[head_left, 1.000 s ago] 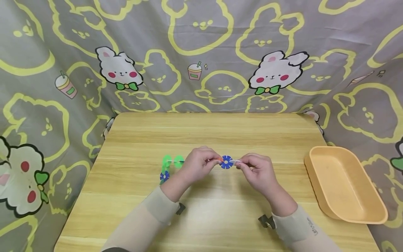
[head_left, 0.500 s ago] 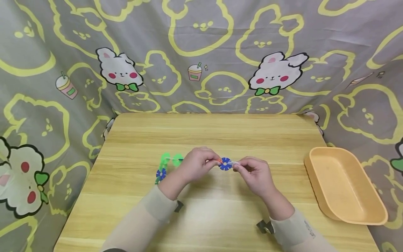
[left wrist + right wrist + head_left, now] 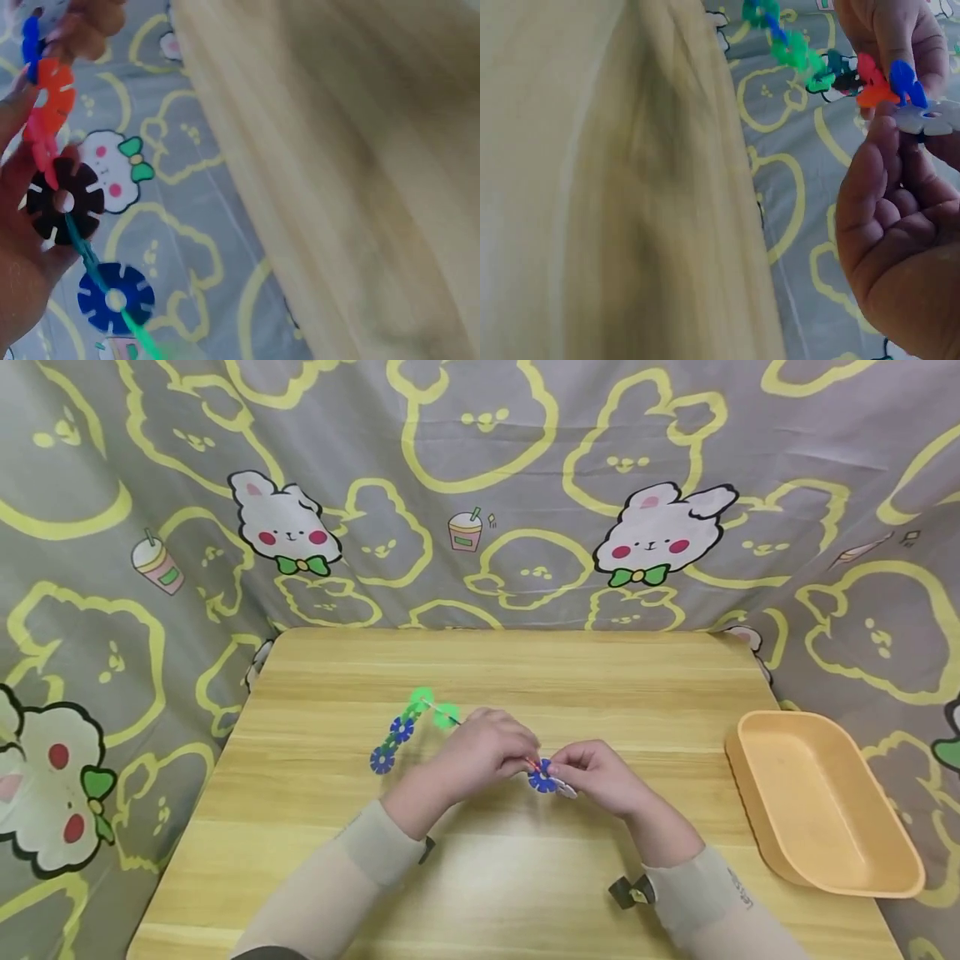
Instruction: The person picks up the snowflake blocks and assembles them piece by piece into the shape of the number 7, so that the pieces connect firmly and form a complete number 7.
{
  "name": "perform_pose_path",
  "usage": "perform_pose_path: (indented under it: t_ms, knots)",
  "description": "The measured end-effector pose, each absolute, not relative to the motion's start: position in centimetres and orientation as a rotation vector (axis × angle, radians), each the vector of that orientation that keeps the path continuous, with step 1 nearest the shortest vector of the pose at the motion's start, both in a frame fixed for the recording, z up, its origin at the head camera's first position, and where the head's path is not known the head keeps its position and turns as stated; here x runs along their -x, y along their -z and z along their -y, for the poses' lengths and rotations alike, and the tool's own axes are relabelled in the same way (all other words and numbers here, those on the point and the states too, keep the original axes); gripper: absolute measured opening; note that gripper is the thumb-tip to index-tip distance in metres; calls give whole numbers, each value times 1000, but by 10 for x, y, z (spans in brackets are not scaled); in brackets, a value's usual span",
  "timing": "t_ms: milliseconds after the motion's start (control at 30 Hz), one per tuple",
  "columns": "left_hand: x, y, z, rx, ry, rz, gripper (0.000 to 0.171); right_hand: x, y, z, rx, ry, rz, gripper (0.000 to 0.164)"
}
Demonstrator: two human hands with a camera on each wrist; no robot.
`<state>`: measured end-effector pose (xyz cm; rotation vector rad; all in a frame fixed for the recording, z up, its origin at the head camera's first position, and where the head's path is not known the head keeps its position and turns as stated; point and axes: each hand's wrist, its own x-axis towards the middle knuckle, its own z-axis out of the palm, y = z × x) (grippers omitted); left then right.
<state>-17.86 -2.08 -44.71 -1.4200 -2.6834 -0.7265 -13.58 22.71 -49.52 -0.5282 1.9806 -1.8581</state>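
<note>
A chain of interlocking notched plastic discs runs between both hands. My left hand (image 3: 487,747) grips it around the black disc (image 3: 66,201), beside the pink and orange discs (image 3: 56,97). Beyond that hand trails the chain's tail of green discs (image 3: 422,699) and blue discs (image 3: 382,761), above the table. At the other end, my right hand (image 3: 603,777) pinches the chain by the blue disc (image 3: 542,777) and white disc (image 3: 567,788). In the right wrist view the white disc (image 3: 922,118) lies at the right fingertips, with the blue disc (image 3: 907,82) standing up from it.
An orange-yellow plastic bin (image 3: 825,802) stands at the right edge of the wooden table (image 3: 525,668). A grey patterned curtain (image 3: 525,460) hangs at the back and both sides.
The trailing tail has swung up and away, so more of its discs show past my left hand. My right hand has shifted its grip, and the blue and white end now tilts downward.
</note>
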Motion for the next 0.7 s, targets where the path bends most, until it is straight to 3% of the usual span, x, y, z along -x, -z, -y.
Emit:
perform_pose_path:
  t_ms: [233, 333, 567, 700]
  knots:
    - [191, 473, 56, 777, 883, 2746, 81, 121, 517, -239, 384, 1974, -1946, 19]
    - [203, 489, 78, 484, 984, 2898, 96, 112, 527, -247, 361, 2001, -1946, 18]
    - [227, 522, 89, 160, 1474, 2957, 66, 93, 542, -244, 382, 2035, -1776, 22]
    - [239, 528, 78, 117, 1661, 2906, 67, 85, 548, -237, 386, 2003, -1742, 21]
